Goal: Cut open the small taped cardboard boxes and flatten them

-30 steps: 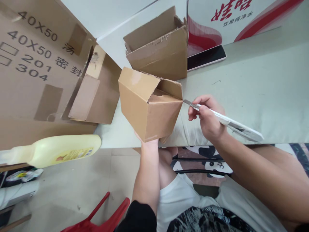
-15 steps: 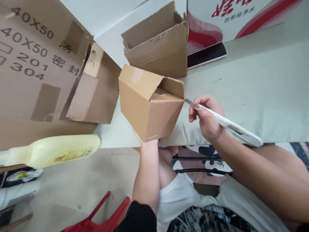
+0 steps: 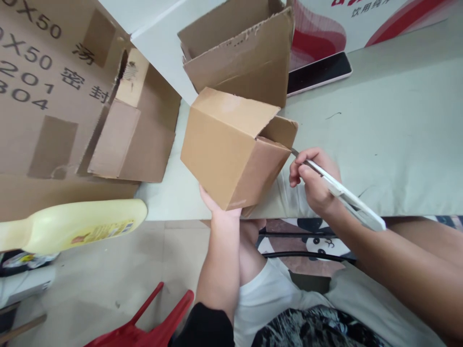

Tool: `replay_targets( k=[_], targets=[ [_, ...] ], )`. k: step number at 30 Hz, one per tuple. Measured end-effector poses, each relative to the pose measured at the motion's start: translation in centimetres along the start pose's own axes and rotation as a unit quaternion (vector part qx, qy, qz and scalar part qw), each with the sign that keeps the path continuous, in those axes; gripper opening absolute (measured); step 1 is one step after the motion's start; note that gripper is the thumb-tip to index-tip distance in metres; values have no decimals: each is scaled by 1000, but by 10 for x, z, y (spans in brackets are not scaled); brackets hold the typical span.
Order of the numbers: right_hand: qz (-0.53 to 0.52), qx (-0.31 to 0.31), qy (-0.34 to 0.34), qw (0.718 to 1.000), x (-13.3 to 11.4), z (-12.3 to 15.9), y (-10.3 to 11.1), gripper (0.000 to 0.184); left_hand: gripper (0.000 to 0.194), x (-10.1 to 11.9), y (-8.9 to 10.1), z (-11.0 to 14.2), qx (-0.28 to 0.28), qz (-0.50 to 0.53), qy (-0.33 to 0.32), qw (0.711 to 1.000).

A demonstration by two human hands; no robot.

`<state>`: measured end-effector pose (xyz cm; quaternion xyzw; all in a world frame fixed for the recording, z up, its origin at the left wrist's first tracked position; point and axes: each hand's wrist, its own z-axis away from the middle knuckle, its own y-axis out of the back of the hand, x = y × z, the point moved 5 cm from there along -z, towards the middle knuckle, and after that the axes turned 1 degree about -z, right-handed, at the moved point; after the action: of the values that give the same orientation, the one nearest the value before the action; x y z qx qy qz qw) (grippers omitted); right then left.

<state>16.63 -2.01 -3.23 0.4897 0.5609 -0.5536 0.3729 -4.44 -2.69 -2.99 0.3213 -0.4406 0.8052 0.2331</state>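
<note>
A small brown cardboard box [image 3: 220, 144] is tilted over the table's near edge, its flaps partly raised on the right. My left hand [image 3: 219, 205] supports it from below; most of those fingers are hidden under the box. Closed around a white utility knife [image 3: 347, 197], my right hand [image 3: 314, 178] is just right of the box. The knife's blade is out, and its tip meets the box's right corner by the flap. The handle points back toward my right forearm.
Behind the box stands an open cardboard box [image 3: 242, 58], beside a black phone [image 3: 318, 72] leaning by a red-and-white carton [image 3: 318, 29]. At left are a large printed carton [image 3: 54, 144], another brown box [image 3: 144, 130] and a yellow bottle [image 3: 87, 224]. A red chair [image 3: 144, 327] is below.
The small box has turned, showing more of its left side, and its flap end has shifted right. My right hand and the knife have moved slightly right with the blade at the same corner.
</note>
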Motion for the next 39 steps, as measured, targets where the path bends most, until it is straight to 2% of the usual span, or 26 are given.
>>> replay_targets(
  k=[4, 7, 11, 17, 20, 24, 27, 31, 36, 39],
  targets=[
    [27, 4, -6, 1000, 4, -3, 1, 5, 43, -1, -8, 3, 54, 71, 21, 996],
    [76, 3, 12, 997, 4, -5, 2, 9, 48, 0, -17, 1, 42, 87, 2, 995],
    [96, 2, 44, 994, 6, -7, 4, 20, 53, -6, -19, -3, 37, 95, 5, 995],
    [116, -6, 49, 992, 6, -6, 9, 21, 53, -10, -17, -5, 33, 95, 7, 995],
    [125, -5, 43, 991, 2, -8, 12, 19, 47, -10, -21, -6, 33, 84, 4, 996],
    [111, -15, 45, 993, -1, -13, 14, 22, 48, -9, -33, -5, 25, 71, -10, 997],
    [73, -20, 49, 996, -1, -16, 14, 33, 55, -9, -40, -1, 15, 66, -20, 998],
    [41, -27, 41, 998, -8, -17, 16, 45, 53, -10, -44, 0, 2, 64, -29, 998],
    [50, -18, 23, 998, -15, -18, 29, 47, 57, -12, -47, -4, -25, 61, -23, 998],
    [38, -8, 16, 999, -13, -21, 36, 48, 52, -17, -52, -4, -39, 56, -19, 997]
  ],
)
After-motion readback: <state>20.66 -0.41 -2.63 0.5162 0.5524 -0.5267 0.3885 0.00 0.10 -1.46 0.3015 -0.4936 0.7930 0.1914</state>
